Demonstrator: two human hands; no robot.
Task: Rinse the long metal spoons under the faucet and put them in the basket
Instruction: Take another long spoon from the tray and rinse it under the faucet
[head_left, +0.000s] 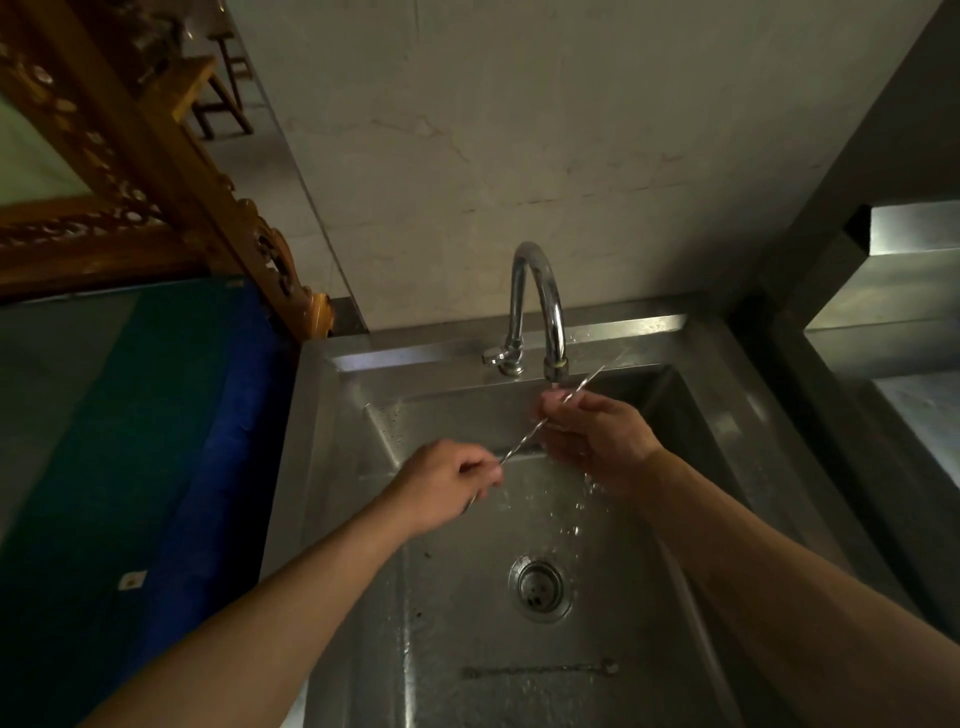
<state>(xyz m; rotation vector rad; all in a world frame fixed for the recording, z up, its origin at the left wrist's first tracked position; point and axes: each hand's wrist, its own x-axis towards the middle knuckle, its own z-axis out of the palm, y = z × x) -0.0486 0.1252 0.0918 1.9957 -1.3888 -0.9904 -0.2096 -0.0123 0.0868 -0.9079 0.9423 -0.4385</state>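
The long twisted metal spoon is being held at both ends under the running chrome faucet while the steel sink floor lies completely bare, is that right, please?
Not quite: the sink floor is not bare. In the head view a second long metal spoon lies flat on the steel sink floor, nearer the camera than the round drain. The rest holds: the left hand and right hand hold the long twisted metal spoon under the running chrome faucet.

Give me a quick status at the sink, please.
Left hand and right hand both shut on spoon under faucet. Second spoon on sink floor. No basket visible.

Silver faucet (537, 306), grey steel sink (467, 597) (blue-green cloth (171, 415) beside).
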